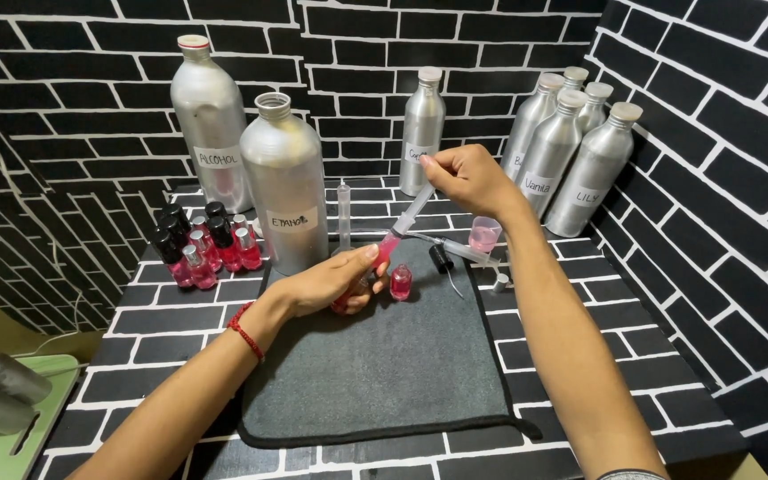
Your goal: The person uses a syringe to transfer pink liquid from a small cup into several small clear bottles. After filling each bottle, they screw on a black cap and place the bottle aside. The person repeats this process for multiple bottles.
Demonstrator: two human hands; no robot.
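A syringe (399, 229) with pink liquid in its barrel slants between the two hands. The right hand (468, 176) pinches the plunger end at the top, fingers closed around it. The left hand (331, 283) is curled around the lower end of the syringe, just above the grey mat (384, 373); what else it may hold under the fingers is hidden.

Just to the right of the left hand a small bottle (400, 283) of pink liquid stands upright on the mat. Below the right hand sit a small pink cup (484, 235) and a black cap (440, 258), with a second, clear syringe (344, 216) standing upright to its left.

Left of the left hand, a cluster of small pink bottles (206, 249) (some with black caps) stands on the brick-patterned worktop (162, 329). A large open metal bottle (284, 182) stands behind that hand, with a second one (210, 120) further back and left. Behind the right hand stands a slim metal bottle (422, 129), and to its right a group of metal bottles (571, 151).
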